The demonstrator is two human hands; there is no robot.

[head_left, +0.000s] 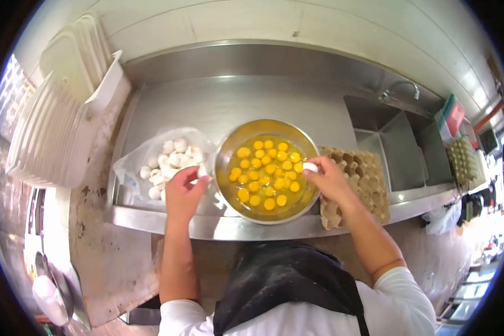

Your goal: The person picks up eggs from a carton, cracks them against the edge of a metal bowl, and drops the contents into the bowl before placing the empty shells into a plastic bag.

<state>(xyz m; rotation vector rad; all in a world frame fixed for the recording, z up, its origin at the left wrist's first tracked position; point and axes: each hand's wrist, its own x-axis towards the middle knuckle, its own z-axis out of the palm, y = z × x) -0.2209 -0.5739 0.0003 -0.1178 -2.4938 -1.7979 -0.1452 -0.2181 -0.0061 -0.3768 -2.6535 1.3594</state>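
Note:
A wide metal bowl point(223, 197) stands on the steel counter, holding many raw eggs with whole yellow yolks point(269, 203) in clear egg white. My right hand point(331, 180) is closed around a white egg point(310, 167) at the bowl's right rim. Left of the bowl, my left hand point(183, 191) pinches a white eggshell point(202, 170) between thumb and fingers; how much of it is whole is partly hidden. Beside that hand lies a clear plastic bag point(130, 163) with a heap of white eggshells point(173, 159). To the right sits a cardboard egg tray point(378, 193), partly behind my right forearm.
A steel sink point(400, 145) with a faucet point(400, 89) lies to the right. Stacked white trays point(47, 140) and a white bin point(107, 84) stand at the left. Another egg tray point(462, 159) is at the far right. The counter's raised front edge point(246, 231) runs before me.

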